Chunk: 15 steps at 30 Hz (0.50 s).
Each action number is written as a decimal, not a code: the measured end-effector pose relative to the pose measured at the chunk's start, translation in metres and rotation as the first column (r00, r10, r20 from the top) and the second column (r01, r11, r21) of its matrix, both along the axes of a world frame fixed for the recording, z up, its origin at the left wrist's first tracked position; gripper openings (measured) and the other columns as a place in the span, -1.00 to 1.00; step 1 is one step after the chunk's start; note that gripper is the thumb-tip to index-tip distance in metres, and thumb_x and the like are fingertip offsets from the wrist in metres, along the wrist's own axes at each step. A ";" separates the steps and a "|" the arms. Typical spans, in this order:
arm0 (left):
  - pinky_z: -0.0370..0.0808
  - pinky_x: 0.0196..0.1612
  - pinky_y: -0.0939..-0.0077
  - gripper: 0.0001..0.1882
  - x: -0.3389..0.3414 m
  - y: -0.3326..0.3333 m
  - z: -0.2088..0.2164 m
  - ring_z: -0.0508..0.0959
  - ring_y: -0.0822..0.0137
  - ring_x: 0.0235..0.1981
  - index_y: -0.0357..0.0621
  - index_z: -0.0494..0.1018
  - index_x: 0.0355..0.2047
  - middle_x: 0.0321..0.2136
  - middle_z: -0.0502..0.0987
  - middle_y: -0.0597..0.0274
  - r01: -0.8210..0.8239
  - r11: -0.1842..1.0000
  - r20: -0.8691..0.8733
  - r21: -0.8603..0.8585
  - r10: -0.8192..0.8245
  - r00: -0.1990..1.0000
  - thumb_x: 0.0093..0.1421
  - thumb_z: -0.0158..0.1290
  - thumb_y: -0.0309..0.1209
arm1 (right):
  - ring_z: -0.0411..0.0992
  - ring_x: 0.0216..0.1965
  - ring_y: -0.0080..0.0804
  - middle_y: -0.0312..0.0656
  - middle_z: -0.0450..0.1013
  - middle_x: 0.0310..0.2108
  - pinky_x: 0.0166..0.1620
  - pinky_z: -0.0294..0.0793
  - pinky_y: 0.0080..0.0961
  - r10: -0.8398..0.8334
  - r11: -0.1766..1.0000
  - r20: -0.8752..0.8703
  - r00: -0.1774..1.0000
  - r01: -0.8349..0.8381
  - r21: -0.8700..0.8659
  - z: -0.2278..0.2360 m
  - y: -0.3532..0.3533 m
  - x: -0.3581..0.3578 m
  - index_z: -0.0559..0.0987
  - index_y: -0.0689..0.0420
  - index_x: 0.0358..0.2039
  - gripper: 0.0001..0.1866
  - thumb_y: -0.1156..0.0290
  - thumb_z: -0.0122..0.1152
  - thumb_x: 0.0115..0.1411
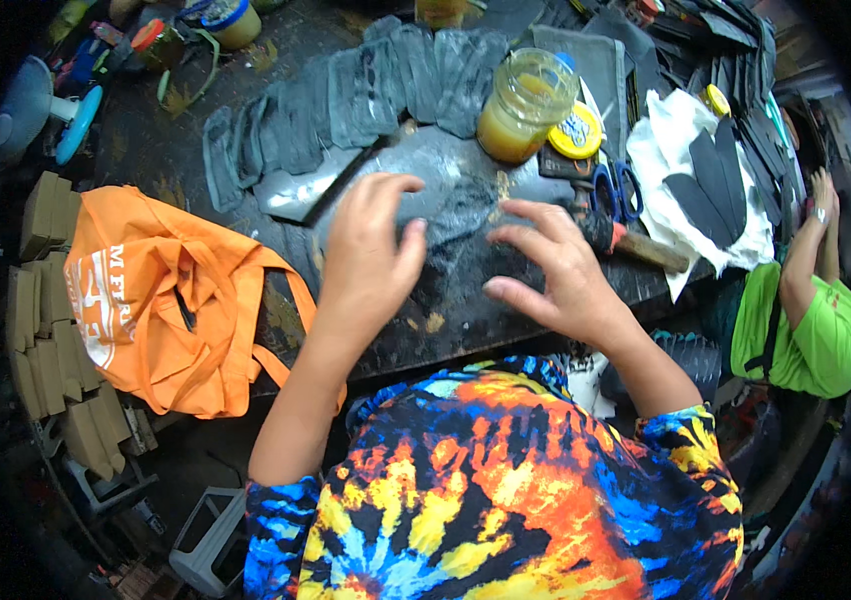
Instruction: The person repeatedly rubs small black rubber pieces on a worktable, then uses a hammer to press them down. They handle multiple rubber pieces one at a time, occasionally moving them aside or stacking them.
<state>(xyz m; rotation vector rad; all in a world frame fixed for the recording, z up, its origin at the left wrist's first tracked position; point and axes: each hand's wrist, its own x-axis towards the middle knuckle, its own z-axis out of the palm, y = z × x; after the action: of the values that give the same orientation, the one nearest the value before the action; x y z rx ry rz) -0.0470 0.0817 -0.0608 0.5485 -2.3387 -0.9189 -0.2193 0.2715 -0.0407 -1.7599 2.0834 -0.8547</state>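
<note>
My left hand (376,240) is over the work table with its thumb apart from its curved fingers, and I see nothing held in it. Facing it from the other side is my right hand (556,265), its fingers spread and holding nothing. Between the two lies a dark, crinkled, shiny piece (458,218) on a smooth grey slab (424,160); what it is made of I cannot tell. A glass jar (526,105) with yellowish liquid stands beyond my right hand. Near that hand's fingers lie a hammer (646,246) with a wooden handle and blue-handled scissors (616,190).
Several dark, flat, pouch-like pieces (361,95) form a curved row at the back. An orange cloth bag (181,310) covers the table's left edge. White cloth (671,130) carries black cut pieces (711,190) on the right. A person in a green shirt (806,330) is at far right.
</note>
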 end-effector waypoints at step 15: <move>0.38 0.15 0.07 -0.48 -0.047 -0.001 -0.011 0.47 -0.03 0.11 -0.14 0.49 0.05 -0.05 0.50 0.04 0.168 0.985 0.328 0.034 -0.170 0.929 0.03 0.27 -0.45 | 0.23 0.39 0.18 0.15 0.24 0.39 0.40 0.24 0.00 0.082 0.993 -0.064 0.995 -0.076 0.090 0.013 -0.015 -0.008 0.53 0.14 0.16 -0.37 0.21 0.53 0.12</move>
<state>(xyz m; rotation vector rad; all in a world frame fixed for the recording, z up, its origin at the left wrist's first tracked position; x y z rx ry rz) -0.0944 0.0803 -0.0721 0.5441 -2.7222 -0.9722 -0.2273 0.2566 -0.0272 -1.8351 2.0448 -0.6806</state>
